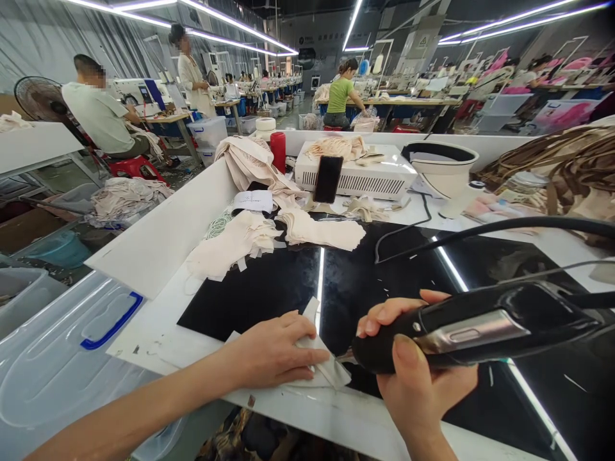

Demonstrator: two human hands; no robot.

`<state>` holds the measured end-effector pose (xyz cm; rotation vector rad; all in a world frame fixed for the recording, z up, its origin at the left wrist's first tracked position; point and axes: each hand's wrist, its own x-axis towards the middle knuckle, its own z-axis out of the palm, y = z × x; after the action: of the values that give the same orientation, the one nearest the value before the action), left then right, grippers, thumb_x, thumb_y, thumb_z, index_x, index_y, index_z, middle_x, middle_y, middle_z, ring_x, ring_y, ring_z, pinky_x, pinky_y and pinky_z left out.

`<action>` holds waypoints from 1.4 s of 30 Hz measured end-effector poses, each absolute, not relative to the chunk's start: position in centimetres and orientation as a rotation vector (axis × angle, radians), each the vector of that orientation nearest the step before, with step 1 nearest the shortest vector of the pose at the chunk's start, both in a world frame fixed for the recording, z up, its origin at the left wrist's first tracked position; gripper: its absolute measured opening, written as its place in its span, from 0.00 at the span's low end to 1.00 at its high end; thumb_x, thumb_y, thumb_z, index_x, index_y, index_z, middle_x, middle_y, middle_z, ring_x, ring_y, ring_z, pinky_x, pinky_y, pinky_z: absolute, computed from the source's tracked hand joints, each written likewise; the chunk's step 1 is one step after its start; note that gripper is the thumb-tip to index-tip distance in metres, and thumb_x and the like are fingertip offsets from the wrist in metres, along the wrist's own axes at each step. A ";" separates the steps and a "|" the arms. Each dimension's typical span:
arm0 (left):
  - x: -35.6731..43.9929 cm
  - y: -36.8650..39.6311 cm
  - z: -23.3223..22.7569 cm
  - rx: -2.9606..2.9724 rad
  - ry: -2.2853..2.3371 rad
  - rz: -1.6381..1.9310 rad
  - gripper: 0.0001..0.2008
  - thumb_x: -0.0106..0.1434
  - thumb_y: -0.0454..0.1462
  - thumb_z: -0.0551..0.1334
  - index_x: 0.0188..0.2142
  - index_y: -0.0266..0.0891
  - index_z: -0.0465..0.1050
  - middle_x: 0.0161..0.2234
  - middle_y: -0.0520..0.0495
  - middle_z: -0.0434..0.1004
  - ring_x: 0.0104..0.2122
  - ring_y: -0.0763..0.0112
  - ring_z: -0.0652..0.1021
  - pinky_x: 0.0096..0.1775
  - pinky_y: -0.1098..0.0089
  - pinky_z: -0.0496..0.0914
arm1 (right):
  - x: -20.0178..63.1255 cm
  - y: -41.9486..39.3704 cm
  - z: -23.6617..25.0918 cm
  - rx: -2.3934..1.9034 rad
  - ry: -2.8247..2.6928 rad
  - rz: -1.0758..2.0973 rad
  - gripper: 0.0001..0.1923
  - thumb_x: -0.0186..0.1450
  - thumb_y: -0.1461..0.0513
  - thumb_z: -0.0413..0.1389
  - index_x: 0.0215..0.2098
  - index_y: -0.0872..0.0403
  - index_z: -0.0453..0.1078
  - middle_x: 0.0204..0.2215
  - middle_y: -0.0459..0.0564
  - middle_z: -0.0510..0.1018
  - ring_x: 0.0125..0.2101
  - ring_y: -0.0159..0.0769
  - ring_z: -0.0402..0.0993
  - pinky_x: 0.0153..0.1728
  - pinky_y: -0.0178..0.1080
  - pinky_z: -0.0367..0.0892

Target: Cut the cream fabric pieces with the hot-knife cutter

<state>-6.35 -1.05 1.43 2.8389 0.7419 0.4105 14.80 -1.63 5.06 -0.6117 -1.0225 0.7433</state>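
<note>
Ceiling strip lights [230, 22] are flooding the hall I'm watching.
Their glare is streaking across the glossy black mat [365, 288]; wide-angle distortion is bending the edges.

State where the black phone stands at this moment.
In the head view the black phone stands upright at centre, leaning against the front of the white box, right of the red cylinder and behind the cream fabric pieces.
</note>
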 end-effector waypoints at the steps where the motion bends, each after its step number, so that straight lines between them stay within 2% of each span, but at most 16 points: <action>1: -6.4 -1.1 1.4 2.840 0.738 0.412 0.16 0.76 0.43 0.62 0.60 0.43 0.72 0.52 0.39 0.71 0.48 0.60 0.75 0.59 0.58 0.70 | 14.8 -1.6 5.1 -0.613 -1.022 0.745 0.22 0.65 0.62 0.67 0.56 0.49 0.69 0.32 0.44 0.78 0.27 0.35 0.75 0.26 0.41 0.75; 14: -6.3 -1.5 0.9 2.849 0.779 0.450 0.16 0.74 0.43 0.64 0.59 0.46 0.74 0.53 0.40 0.72 0.49 0.60 0.76 0.63 0.51 0.69 | 13.9 -0.9 5.3 -0.606 -0.984 0.773 0.21 0.65 0.63 0.66 0.55 0.48 0.69 0.31 0.42 0.79 0.26 0.34 0.75 0.26 0.42 0.75; 21: -6.2 -1.6 0.7 2.833 0.776 0.464 0.16 0.73 0.43 0.65 0.58 0.45 0.75 0.53 0.40 0.72 0.52 0.59 0.75 0.65 0.50 0.68 | 13.7 -0.7 5.5 -0.628 -0.973 0.768 0.20 0.66 0.64 0.65 0.54 0.48 0.69 0.31 0.41 0.79 0.25 0.34 0.75 0.25 0.41 0.75; 34: -6.3 -1.3 0.9 2.833 0.746 0.477 0.16 0.75 0.44 0.63 0.58 0.42 0.74 0.53 0.40 0.74 0.52 0.60 0.77 0.65 0.53 0.67 | 13.0 0.0 5.3 -0.628 -0.979 0.767 0.20 0.66 0.65 0.65 0.54 0.48 0.68 0.30 0.41 0.79 0.25 0.33 0.75 0.26 0.41 0.75; 40: -6.3 0.1 1.7 2.847 0.669 0.550 0.15 0.78 0.44 0.58 0.48 0.34 0.74 0.52 0.39 0.77 0.54 0.60 0.77 0.69 0.54 0.62 | 13.0 0.0 5.2 -0.608 -0.981 0.765 0.22 0.65 0.65 0.66 0.54 0.49 0.68 0.31 0.41 0.80 0.26 0.34 0.76 0.26 0.40 0.76; 42: -6.2 0.9 1.8 2.850 0.614 0.545 0.14 0.79 0.43 0.57 0.47 0.33 0.74 0.52 0.38 0.77 0.55 0.59 0.76 0.67 0.57 0.64 | 13.0 0.0 5.1 -0.605 -0.990 0.763 0.22 0.65 0.66 0.66 0.55 0.49 0.68 0.31 0.41 0.80 0.26 0.34 0.76 0.27 0.40 0.76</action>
<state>-6.23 0.86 1.80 2.8498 0.6143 0.5451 13.02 0.05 5.08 -0.6055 -0.9900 0.7634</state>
